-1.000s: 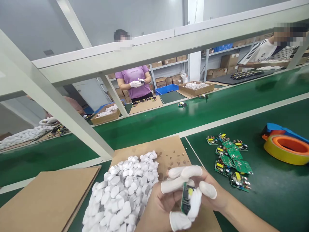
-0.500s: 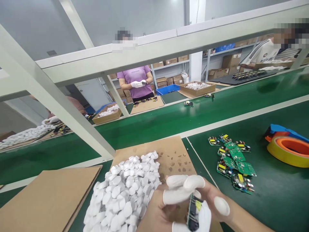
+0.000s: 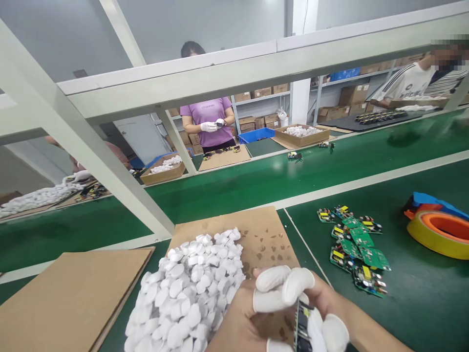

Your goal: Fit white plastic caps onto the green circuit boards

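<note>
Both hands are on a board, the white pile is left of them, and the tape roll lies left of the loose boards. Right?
No: in the head view, the tape roll lies right of the loose boards. Left hand and right hand are on a board, the white pile left of them.

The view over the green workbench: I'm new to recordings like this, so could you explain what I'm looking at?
There's no machine: one camera worn on a person's head looks forward and down. Their left hand and right hand, with white covers on the fingers, together hold a green circuit board with black parts.

A heap of small white rounded pieces partly covers a brown cardboard sheet. Rightward lie more green circuit boards with yellow parts and a yellow tape roll with an orange core. Beyond, a person in a purple shirt stands working.
</note>
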